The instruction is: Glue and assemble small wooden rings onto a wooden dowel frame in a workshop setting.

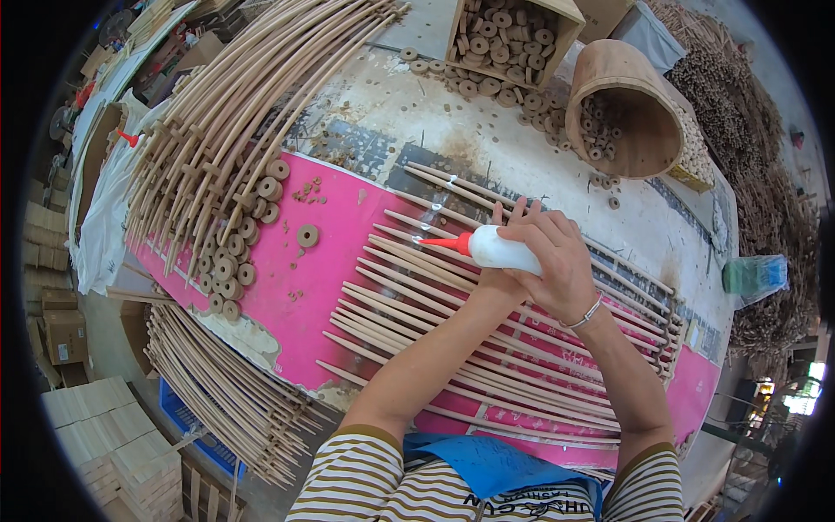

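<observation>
My right hand [557,261] is wrapped round a white squeeze bottle [503,250], tipped over so its red nozzle [445,244] points left. The nozzle's tip is at the tapered end of one of several slim wooden rods [409,300], laid side by side on the table. Whitish wet-looking spots [435,208] show near some of the upper rod ends. Under the bottle and right hand, my left hand [507,283] is mostly hidden; a few stretched fingertips stick out beyond the bottle, over the rods.
Wooden rings [230,267] lie beside a large rod bundle [230,113] at left. More rings fill a wooden box [500,43] and a tipped wooden tub [626,109] at the far side. Another rod bundle [226,383] sits over a blue crate [196,431] below the table's left edge.
</observation>
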